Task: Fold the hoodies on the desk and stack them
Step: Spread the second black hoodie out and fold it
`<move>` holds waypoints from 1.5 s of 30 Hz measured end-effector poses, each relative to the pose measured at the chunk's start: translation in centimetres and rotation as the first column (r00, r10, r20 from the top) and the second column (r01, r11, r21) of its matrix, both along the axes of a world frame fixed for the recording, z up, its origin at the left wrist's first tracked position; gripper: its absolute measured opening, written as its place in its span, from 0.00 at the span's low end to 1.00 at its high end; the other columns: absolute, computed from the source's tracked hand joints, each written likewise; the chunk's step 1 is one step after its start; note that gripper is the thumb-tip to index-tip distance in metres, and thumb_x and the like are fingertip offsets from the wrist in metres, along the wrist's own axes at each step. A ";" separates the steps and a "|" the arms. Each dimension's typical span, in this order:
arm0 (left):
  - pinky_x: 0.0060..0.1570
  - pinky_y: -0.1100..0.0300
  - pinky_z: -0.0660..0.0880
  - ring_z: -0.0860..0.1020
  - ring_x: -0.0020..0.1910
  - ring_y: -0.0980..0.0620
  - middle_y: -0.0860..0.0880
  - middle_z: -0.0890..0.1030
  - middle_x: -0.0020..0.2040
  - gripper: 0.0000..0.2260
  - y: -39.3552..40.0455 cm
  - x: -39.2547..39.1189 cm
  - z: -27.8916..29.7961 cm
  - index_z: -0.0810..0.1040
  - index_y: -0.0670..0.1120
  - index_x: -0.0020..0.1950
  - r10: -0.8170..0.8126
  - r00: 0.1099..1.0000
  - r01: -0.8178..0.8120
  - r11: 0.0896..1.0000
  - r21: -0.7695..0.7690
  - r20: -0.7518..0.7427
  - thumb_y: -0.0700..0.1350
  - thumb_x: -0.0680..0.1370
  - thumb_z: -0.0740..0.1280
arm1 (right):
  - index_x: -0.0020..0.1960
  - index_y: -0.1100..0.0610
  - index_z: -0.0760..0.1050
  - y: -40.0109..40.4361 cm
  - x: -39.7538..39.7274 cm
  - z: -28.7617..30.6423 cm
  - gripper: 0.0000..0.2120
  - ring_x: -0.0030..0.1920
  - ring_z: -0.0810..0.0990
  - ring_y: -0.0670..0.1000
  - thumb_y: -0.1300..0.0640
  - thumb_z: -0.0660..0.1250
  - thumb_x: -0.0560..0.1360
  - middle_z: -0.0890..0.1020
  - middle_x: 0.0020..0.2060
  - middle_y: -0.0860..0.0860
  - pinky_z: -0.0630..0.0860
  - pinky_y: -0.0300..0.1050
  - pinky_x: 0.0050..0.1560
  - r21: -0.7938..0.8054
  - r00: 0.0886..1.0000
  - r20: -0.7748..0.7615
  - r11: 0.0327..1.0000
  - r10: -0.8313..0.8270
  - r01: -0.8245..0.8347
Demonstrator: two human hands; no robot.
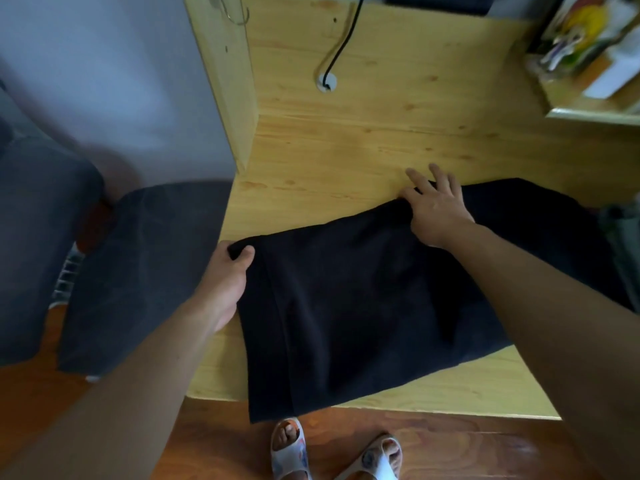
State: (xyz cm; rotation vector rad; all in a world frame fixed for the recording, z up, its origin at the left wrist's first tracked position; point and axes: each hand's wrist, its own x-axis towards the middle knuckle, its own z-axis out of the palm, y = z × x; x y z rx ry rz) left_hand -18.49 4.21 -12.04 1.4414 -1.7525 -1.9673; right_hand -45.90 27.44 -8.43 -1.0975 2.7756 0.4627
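Black hoodie flat on counter. Left hand pinches its left corner; right hand apparently gripping far edge (fingers spread, thumb tucked).

The hoodie lies spread on the tabletop, its near edge hanging over the front of it. The left hand grips the garment's left corner; the right hand pinches its far edge, further back and to the right. Beyond the right hand a cable drops into a grommet. Far right of that hand sits a shelf with papers. Left of the left hand — off the tabletop — stands a chair. Below both hands, slippered feet rest on the floor.
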 end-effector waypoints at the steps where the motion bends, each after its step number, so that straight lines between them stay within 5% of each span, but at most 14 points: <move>1: 0.67 0.44 0.73 0.78 0.61 0.48 0.51 0.79 0.59 0.06 0.1 0.1 0.1 0.74 0.54 0.58 0.002 1.000 -0.002 1.000 0.000 -0.004 0.54 0.84 0.64 | 0.74 0.54 0.64 -0.2 -0.5 0.3 0.24 0.79 0.48 0.63 0.56 0.62 0.78 0.60 0.78 0.55 0.42 0.67 0.77 0.025 1.000 -0.019 1.000 -0.005 0.006; 4: 0.69 0.45 0.72 0.78 0.63 0.49 0.52 0.80 0.60 0.10 0.5 0.3 0.3 0.74 0.55 0.59 -0.002 0.999 0.003 1.000 0.012 -0.045 0.57 0.81 0.68 | 0.63 0.55 0.70 0.1 -2.2 1.6 0.16 0.69 0.68 0.59 0.59 0.63 0.77 0.79 0.59 0.54 0.47 0.67 0.77 0.099 0.978 -0.210 0.995 0.020 0.001; 9: 0.59 0.56 0.77 0.80 0.59 0.55 0.51 0.81 0.63 0.17 1.5 0.3 1.1 0.72 0.51 0.69 -0.099 0.994 0.097 0.994 -0.045 -0.048 0.47 0.81 0.70 | 0.66 0.54 0.71 0.5 -4.5 2.4 0.19 0.67 0.68 0.62 0.58 0.65 0.75 0.76 0.62 0.57 0.58 0.64 0.74 0.183 0.960 -0.275 0.983 0.046 0.005; 12: 0.49 0.63 0.76 0.82 0.55 0.58 0.53 0.83 0.60 0.19 2.2 0.2 2.1 0.74 0.50 0.69 -0.081 0.996 0.081 0.997 -0.015 -0.048 0.47 0.80 0.73 | 0.74 0.58 0.65 -0.3 -2.4 0.8 0.28 0.71 0.63 0.66 0.60 0.66 0.75 0.67 0.71 0.63 0.55 0.67 0.75 -0.032 0.987 -0.163 0.999 0.002 -0.008; 16: 0.55 0.54 0.80 0.85 0.55 0.51 0.50 0.86 0.55 0.11 2.2 0.3 3.6 0.81 0.48 0.62 -0.108 0.994 0.111 0.985 0.133 -0.028 0.42 0.80 0.71 | 0.77 0.58 0.61 0.0 4.5 0.7 0.28 0.75 0.59 0.66 0.58 0.62 0.78 0.63 0.75 0.62 0.51 0.67 0.76 -0.418 0.997 -0.079 0.908 -0.012 -0.022; 19: 0.48 0.50 0.81 0.84 0.50 0.46 0.47 0.87 0.51 0.08 3.3 1.8 4.1 0.82 0.48 0.57 0.046 0.999 -0.050 0.980 0.192 0.028 0.42 0.81 0.65 | 0.79 0.53 0.58 2.8 7.7 0.7 0.29 0.78 0.54 0.64 0.46 0.58 0.81 0.59 0.78 0.59 0.48 0.66 0.76 -0.330 0.997 -0.029 0.942 -0.075 0.061; 24: 0.64 0.42 0.75 0.83 0.61 0.45 0.46 0.84 0.62 0.16 3.8 5.0 3.6 0.78 0.49 0.68 0.055 0.997 -0.022 0.873 0.488 -0.053 0.55 0.84 0.62 | 0.82 0.48 0.47 7.5 6.9 -1.5 0.34 0.79 0.49 0.61 0.34 0.44 0.80 0.49 0.81 0.54 0.47 0.62 0.78 -0.097 0.952 0.157 0.956 -0.262 0.279; 29: 0.50 0.45 0.81 0.84 0.53 0.41 0.39 0.85 0.58 0.14 4.7 7.8 3.2 0.78 0.40 0.61 0.040 0.993 -0.089 0.859 0.504 0.107 0.31 0.82 0.56 | 0.82 0.49 0.51 7.7 7.3 -2.7 0.31 0.79 0.52 0.60 0.38 0.46 0.82 0.53 0.81 0.55 0.47 0.61 0.79 -0.143 0.957 0.117 0.949 -0.265 0.281; 33: 0.49 0.49 0.81 0.85 0.54 0.43 0.43 0.87 0.54 0.15 5.8 9.8 3.6 0.80 0.42 0.62 -0.253 0.953 0.146 0.867 0.477 0.167 0.29 0.80 0.63 | 0.78 0.55 0.62 8.4 9.9 -1.3 0.27 0.77 0.54 0.64 0.46 0.57 0.82 0.60 0.78 0.60 0.49 0.66 0.77 -0.341 0.926 0.104 0.861 -0.363 0.377; 36: 0.48 0.52 0.82 0.86 0.50 0.46 0.43 0.87 0.51 0.11 7.2 10.8 3.3 0.81 0.42 0.58 -0.391 0.882 0.247 0.860 0.447 0.263 0.31 0.79 0.67 | 0.78 0.51 0.60 9.8 14.1 -0.6 0.27 0.79 0.51 0.62 0.45 0.58 0.82 0.57 0.79 0.57 0.45 0.65 0.76 -0.365 0.908 0.164 0.831 -0.386 0.420; 41: 0.34 0.59 0.76 0.79 0.37 0.49 0.47 0.85 0.39 0.09 8.4 12.2 2.1 0.84 0.46 0.50 -0.214 0.905 0.161 0.972 0.171 0.367 0.36 0.81 0.65 | 0.81 0.47 0.54 12.0 14.5 -1.2 0.31 0.80 0.45 0.57 0.36 0.49 0.82 0.50 0.82 0.51 0.42 0.65 0.77 -0.224 0.819 0.235 0.791 -0.523 0.569; 43: 0.35 0.59 0.74 0.79 0.35 0.49 0.49 0.83 0.34 0.07 8.8 13.5 1.5 0.84 0.45 0.45 -0.160 0.917 0.100 0.979 0.175 0.366 0.39 0.81 0.68 | 0.81 0.45 0.51 11.9 13.5 -1.0 0.31 0.81 0.43 0.56 0.35 0.47 0.81 0.47 0.82 0.49 0.41 0.64 0.78 -0.179 0.791 0.256 0.777 -0.555 0.603; 45: 0.39 0.57 0.74 0.81 0.37 0.47 0.48 0.83 0.33 0.11 9.1 14.6 1.4 0.82 0.46 0.37 -0.238 0.858 0.241 0.969 0.054 0.455 0.42 0.79 0.68 | 0.82 0.45 0.50 11.9 13.4 -1.0 0.31 0.81 0.42 0.56 0.35 0.46 0.81 0.46 0.82 0.49 0.41 0.64 0.77 -0.163 0.789 0.269 0.782 -0.552 0.602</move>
